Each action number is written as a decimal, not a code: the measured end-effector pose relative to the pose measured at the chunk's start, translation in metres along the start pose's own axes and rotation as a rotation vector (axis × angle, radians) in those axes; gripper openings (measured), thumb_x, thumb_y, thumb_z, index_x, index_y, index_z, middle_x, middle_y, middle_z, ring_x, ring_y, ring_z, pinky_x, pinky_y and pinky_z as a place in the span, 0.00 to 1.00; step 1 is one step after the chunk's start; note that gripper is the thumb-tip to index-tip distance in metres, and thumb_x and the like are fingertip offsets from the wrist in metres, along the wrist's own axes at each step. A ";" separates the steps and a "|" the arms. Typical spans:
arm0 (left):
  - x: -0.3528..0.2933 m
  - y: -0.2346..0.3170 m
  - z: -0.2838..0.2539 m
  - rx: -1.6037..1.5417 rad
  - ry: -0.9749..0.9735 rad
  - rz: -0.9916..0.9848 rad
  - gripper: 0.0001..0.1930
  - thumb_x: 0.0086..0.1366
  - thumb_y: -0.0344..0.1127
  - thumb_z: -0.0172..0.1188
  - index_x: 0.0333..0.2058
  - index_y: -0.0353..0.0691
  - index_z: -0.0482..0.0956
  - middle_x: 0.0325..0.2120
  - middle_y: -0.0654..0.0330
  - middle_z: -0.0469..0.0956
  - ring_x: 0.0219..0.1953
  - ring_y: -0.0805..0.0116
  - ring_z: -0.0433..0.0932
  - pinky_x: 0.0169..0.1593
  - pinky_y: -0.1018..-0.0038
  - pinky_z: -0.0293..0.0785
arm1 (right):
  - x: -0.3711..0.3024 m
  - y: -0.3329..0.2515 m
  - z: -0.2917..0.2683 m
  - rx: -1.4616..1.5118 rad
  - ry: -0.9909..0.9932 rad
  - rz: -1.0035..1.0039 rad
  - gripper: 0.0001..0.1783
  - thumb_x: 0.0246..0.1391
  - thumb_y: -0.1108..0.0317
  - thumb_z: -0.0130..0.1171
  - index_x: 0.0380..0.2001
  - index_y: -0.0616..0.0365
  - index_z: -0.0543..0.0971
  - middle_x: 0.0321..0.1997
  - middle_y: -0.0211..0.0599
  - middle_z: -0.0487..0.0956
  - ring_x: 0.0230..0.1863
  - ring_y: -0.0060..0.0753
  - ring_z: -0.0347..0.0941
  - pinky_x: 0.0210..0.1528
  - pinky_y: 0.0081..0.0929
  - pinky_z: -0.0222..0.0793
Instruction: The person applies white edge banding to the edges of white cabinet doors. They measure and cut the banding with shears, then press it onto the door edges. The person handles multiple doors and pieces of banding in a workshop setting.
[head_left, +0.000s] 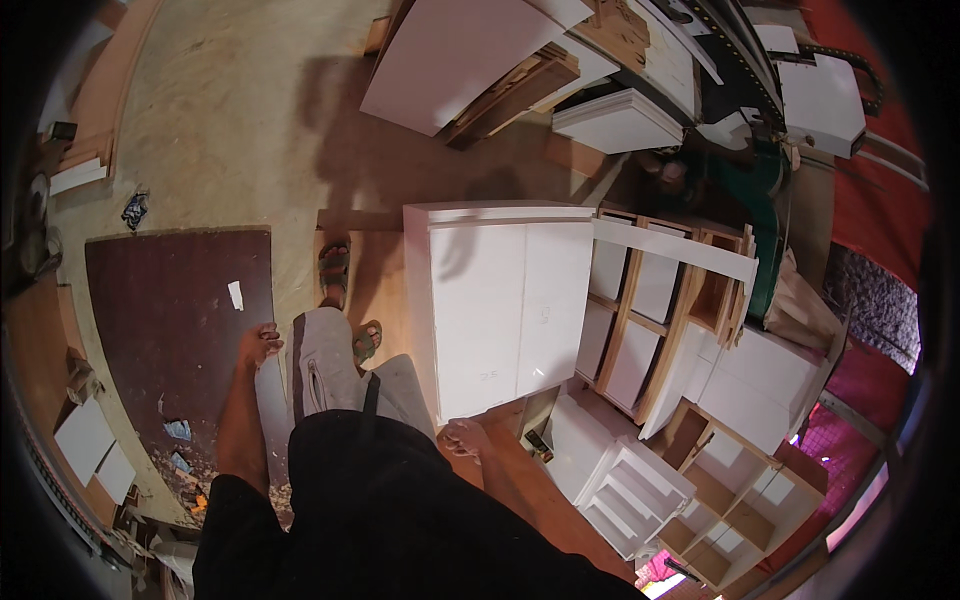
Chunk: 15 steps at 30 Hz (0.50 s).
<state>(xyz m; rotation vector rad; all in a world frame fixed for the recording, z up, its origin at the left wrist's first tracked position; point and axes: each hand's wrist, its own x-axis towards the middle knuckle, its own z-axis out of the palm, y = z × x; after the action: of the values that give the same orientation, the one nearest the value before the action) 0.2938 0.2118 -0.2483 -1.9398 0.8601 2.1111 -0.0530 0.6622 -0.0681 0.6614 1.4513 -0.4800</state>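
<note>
My left hand [262, 343] hangs beside my left leg, its fingers curled in. A pale grey strip [270, 400] shows just below it. What the fingers hold, if anything, I cannot make out. My right hand [466, 439] is low at my right side, fingers loosely bent and partly apart, with nothing seen in them. It is closest to the lower left corner of a large white cabinet [480, 300] with two flat door panels and faint pencil marks. Whether it touches the cabinet, I cannot tell.
A dark maroon board [180, 320] lies on the floor at the left, with scraps and shavings. Wooden frames [640, 315], a white drawer-like unit [635, 495] and an open shelf box [745, 480] stand to the right. White panels [470, 60] lean ahead. Another person [668, 172] is at the far right.
</note>
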 end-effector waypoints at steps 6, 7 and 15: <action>-0.007 0.003 0.007 0.074 0.010 0.027 0.27 0.65 0.16 0.47 0.64 0.27 0.70 0.44 0.52 0.81 0.39 0.64 0.84 0.43 0.69 0.82 | -0.009 0.002 0.008 -0.038 0.037 -0.018 0.31 0.59 0.71 0.65 0.66 0.56 0.70 0.32 0.32 0.79 0.25 0.21 0.70 0.25 0.21 0.62; -0.008 0.005 0.008 0.056 0.000 0.034 0.27 0.65 0.16 0.48 0.64 0.27 0.70 0.45 0.52 0.82 0.40 0.64 0.84 0.44 0.69 0.82 | -0.010 0.003 0.008 -0.028 0.006 -0.028 0.31 0.60 0.70 0.65 0.65 0.55 0.70 0.33 0.32 0.79 0.26 0.22 0.72 0.25 0.22 0.64; -0.014 -0.006 0.013 0.132 -0.036 0.063 0.28 0.65 0.19 0.57 0.64 0.27 0.69 0.52 0.46 0.80 0.46 0.58 0.85 0.49 0.68 0.82 | -0.003 0.051 0.005 -0.164 0.144 0.002 0.27 0.62 0.65 0.66 0.63 0.48 0.72 0.43 0.37 0.84 0.39 0.35 0.81 0.38 0.35 0.76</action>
<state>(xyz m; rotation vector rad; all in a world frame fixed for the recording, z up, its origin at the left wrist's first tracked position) 0.2872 0.2269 -0.2370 -1.8269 1.0378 2.0597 -0.0157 0.6965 -0.0591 0.5752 1.6065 -0.3123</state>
